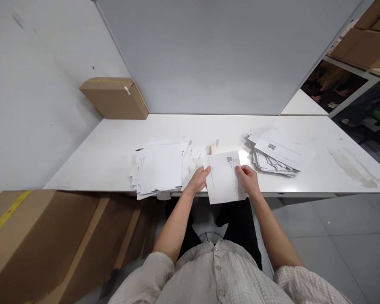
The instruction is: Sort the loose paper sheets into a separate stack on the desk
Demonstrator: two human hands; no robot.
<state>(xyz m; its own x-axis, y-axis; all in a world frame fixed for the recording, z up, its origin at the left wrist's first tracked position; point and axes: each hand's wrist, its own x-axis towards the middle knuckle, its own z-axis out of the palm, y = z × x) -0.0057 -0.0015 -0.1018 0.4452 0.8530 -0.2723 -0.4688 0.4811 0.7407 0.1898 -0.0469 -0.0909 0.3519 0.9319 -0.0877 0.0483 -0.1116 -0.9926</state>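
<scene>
A printed paper sheet [224, 179] with a QR code near its top is held over the front edge of the white table. My left hand [199, 179] grips its left edge, thumb on top. My right hand [248, 178] pinches its right edge. Whether more than one sheet is in the hands I cannot tell. On the left lies a stack of papers [161, 164], its top sheet blank. To the right is a looser, fanned pile of printed papers [277, 150], the top one showing a QR code. Behind the held sheet, a small tan block [213, 148] is partly hidden.
A cardboard box [117, 99] stands at the table's back left corner against the wall. Large cardboard boxes [34, 236] sit on the floor at my left. A grey panel [209, 55] rises behind the white table [316, 135]. Shelving with boxes [364, 46] is at right.
</scene>
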